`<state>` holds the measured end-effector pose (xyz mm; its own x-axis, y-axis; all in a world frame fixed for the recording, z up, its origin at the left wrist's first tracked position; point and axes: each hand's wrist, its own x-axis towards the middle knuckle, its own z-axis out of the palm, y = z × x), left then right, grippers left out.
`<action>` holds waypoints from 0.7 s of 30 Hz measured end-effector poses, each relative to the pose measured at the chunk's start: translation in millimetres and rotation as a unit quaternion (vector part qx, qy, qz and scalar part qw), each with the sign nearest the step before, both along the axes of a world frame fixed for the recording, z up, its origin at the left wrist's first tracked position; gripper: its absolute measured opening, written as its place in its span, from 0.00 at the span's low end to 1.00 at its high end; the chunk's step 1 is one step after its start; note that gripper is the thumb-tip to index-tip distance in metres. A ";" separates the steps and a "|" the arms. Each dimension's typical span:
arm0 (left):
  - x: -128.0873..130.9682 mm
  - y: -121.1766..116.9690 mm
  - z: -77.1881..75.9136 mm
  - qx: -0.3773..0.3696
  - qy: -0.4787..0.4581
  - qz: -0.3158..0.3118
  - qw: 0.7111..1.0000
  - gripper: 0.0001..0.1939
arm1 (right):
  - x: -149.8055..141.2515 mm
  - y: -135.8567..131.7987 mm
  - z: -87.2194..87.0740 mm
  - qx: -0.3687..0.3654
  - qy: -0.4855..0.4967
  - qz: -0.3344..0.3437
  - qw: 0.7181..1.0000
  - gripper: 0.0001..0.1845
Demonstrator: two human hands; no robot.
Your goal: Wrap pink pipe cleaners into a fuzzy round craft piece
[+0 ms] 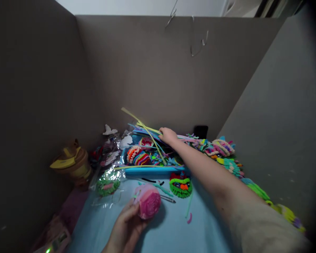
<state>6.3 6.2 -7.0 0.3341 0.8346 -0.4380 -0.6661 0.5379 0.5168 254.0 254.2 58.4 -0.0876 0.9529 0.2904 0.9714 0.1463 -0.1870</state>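
Note:
My left hand [130, 219] is closed around a round pink craft piece [149, 202] with a rose-like swirl on its face, held just above the blue work surface. At the back, my right hand [168, 136] reaches over a blue tray [147, 171] and its fingers are curled onto a bundle of pipe cleaners [147, 130] in pastel colours; the fingertips are partly hidden. A yellow pipe cleaner [144, 128] slants across the bundle. Inside the tray lies a striped fuzzy ball [139, 156]. A green fuzzy face [180, 185] with an orange nose rests in front of the tray.
A pen-like tool [168, 199] and pipe cleaner scraps [189, 218] lie on the blue cloth [173, 232]. Clear bags [107, 186] and a brown pot [77, 165] stand left. Colourful fuzzy pieces [230, 167] line the right side. Grey partitions [147, 70] enclose the area.

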 end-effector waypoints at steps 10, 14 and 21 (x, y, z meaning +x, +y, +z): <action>-0.1 0.6 -4.4 -0.011 -0.022 0.002 1.000 0.28 | -0.8 -12.0 9.0 0.017 -0.004 0.063 0.998 0.11; 1.0 0.2 -0.3 -0.012 -0.020 0.009 1.000 0.28 | -14.0 -15.4 8.5 0.006 -0.010 0.054 0.998 0.11; 1.8 0.0 1.4 -0.003 -0.024 0.022 0.999 0.29 | -22.6 -17.2 12.3 0.008 -0.004 0.007 1.000 0.11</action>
